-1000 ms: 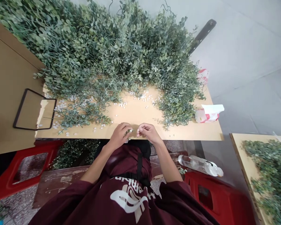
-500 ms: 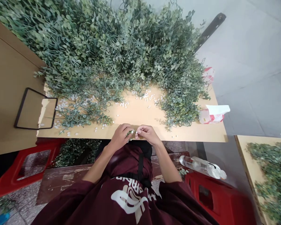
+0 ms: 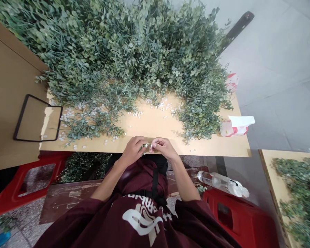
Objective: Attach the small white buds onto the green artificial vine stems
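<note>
At the table's near edge, my left hand (image 3: 133, 149) is closed around a small green artificial leaf sprig (image 3: 144, 146), most of it hidden by the fingers. Close beside it on the right, my right hand (image 3: 165, 148) is closed in a pinch against the sprig's end. A whitish speck shows between the two hands, too small to name. Beyond the hands, small white pieces (image 3: 163, 105) lie scattered on the tabletop (image 3: 152, 125). A big heap of artificial greenery (image 3: 134, 48) covers the far part, with looser stems (image 3: 90, 125) at the left.
A black wire frame (image 3: 15, 120) leans by a cardboard sheet (image 3: 12, 86) on the left. Tissue packs, one here (image 3: 234, 126), are at the right end. A clear bottle (image 3: 219, 182) lies by a red stool (image 3: 245, 217). More greenery covers another table (image 3: 267, 165) at right.
The view has shifted very slightly. Both hands keep nearly the same pose around the sprig.
</note>
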`<state>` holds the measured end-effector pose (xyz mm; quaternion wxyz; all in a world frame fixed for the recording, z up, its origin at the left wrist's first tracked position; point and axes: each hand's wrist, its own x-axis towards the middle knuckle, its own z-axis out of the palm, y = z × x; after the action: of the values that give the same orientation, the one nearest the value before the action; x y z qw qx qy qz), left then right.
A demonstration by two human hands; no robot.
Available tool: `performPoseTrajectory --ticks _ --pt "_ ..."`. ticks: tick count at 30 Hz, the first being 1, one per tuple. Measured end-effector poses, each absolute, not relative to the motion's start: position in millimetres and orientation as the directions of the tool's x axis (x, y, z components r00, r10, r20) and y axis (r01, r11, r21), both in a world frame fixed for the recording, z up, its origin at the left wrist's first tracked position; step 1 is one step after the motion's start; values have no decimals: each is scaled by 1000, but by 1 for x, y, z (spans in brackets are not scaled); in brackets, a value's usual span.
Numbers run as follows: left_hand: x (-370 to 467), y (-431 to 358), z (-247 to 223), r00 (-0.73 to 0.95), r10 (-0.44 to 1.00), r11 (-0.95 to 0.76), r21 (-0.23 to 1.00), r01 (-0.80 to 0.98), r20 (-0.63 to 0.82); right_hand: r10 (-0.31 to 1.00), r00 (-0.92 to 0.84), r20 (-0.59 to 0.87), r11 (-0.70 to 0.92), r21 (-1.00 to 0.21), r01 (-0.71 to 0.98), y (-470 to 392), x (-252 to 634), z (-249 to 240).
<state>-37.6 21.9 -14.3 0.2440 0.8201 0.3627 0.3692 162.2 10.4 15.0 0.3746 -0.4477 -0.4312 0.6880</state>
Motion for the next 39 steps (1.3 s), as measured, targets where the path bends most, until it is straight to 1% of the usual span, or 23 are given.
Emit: performPoseTrajectory --ticks 7,15,25,32,39 --pt "-38 22 -14 474 768 -623 672 400 430 905 -331 -265 -326 -934 -143 10 162 14" --pt "-37 22 -15 462 751 -651 647 397 472 906 -326 -270 -333 -930 -154 9 163 11" --pt "-38 22 -17 470 752 -647 652 394 462 914 -307 -266 -324 -933 -156 9 160 13" --pt "-38 24 -11 526 726 -667 640 380 443 921 -294 -254 -306 -940 -147 8 159 13" --pt "-39 24 -8 539 730 -656 653 379 420 927 -281 -249 -291 -949 -119 8 154 16"
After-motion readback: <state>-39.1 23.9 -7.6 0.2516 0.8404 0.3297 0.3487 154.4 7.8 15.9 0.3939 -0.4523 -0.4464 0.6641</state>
